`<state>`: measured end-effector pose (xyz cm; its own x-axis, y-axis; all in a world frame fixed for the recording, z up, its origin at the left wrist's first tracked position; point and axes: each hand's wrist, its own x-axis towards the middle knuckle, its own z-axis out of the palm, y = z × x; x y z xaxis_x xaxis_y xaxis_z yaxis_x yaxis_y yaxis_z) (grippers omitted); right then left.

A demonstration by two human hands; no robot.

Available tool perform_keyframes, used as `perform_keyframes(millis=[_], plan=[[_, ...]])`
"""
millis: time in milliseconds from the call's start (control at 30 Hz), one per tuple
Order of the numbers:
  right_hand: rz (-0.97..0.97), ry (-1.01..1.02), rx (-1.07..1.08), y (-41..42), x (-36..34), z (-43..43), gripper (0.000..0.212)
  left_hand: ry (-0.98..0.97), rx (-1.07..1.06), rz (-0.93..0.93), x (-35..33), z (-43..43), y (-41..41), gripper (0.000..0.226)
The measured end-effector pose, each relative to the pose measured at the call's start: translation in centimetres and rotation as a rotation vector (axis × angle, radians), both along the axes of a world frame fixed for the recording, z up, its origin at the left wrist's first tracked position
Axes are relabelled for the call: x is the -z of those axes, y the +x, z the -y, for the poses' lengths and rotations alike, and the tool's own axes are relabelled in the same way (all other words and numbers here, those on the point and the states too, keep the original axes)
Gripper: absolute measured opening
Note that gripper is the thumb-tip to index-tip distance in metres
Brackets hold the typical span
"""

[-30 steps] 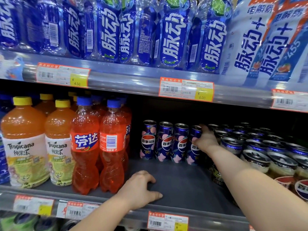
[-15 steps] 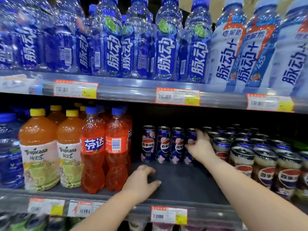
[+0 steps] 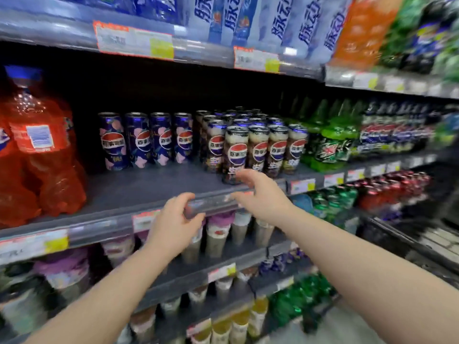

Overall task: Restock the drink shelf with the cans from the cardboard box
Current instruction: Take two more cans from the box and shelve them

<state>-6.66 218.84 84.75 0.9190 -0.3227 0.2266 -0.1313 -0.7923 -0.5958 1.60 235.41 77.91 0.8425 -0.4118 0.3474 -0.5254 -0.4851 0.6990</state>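
On the drink shelf (image 3: 149,187), orange bottles (image 3: 44,155) stood at its left end. Four blue cans (image 3: 146,140) stood upright in a row toward the back of the shelf, with bare shelf in front of them. Your left hand (image 3: 172,227) hung at the shelf's front rail (image 3: 99,229), fingers loosely curled and holding nothing. It was too blurred to tell whether the fingertips touched the rail. Further right on the shelf, the pale cans (image 3: 259,147) stood packed up to its front edge. Your right hand (image 3: 263,198) was spread wide and empty, just in front of the foremost can. Green bottles (image 3: 327,145) stood beyond them on the shelf.
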Motion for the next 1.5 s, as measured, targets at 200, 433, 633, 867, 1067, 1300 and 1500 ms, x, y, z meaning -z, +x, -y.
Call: perform_keyframes(millis=[200,433,633,867,1067,1300,1500], plan=[[-0.074,0.013,0.278,-10.8,1.5,8.2,0.049,0.143,0.243,-0.039,0.4,9.8,-6.1,0.048],[-0.19,0.044,0.662,-29.5,4.1,20.5,0.053,0.262,0.571,-0.049,1.8,26.4,-19.3,0.051],[-0.221,0.157,0.901,-46.3,7.2,31.5,0.048,0.322,0.776,-0.077,3.6,41.5,-33.6,0.051],[-0.256,0.221,1.087,-60.2,8.6,40.6,0.05,0.371,0.942,-0.126,4.5,55.0,-46.2,0.052],[-0.269,0.266,1.125,-64.4,10.8,47.7,0.049,0.462,0.966,-0.097,6.2,64.4,-50.9,0.058],[-0.336,0.24,1.159,-67.8,12.0,59.2,0.05,0.467,1.004,-0.154,8.9,78.2,-54.7,0.054],[-0.39,0.241,1.199,-69.8,12.8,69.3,0.048,0.517,1.023,-0.199,10.6,88.9,-57.1,0.055]])
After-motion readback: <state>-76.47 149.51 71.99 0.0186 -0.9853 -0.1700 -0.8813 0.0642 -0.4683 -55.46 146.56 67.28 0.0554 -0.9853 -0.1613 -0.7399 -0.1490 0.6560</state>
